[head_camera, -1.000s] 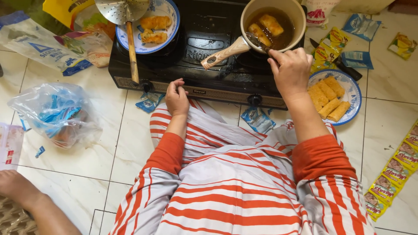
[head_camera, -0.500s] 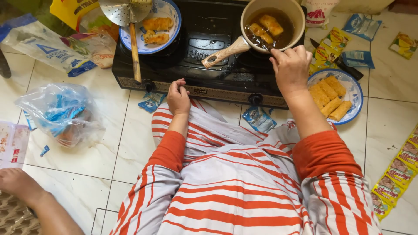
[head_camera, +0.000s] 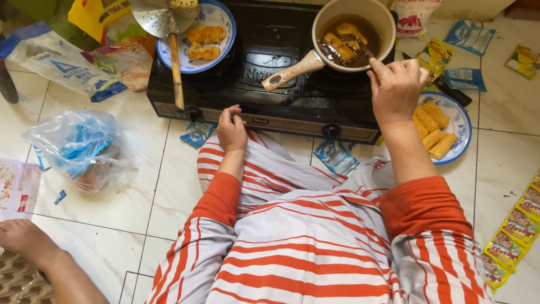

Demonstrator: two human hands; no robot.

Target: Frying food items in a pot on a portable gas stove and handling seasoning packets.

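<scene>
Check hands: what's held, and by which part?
Right hand pinches a thin dark utensil by its upper end, tip in the pan. Left hand holds nothing.

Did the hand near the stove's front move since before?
No. The left hand still rests curled on the striped lap at the front edge of the black stove, between its two knobs, same as earlier.

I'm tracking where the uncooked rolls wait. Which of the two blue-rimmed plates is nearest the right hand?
The blue-rimmed plate on the floor right of the stove, holding pale rolls, just beside the right hand. The other plate sits on the stove's left burner under a skimmer.
</scene>
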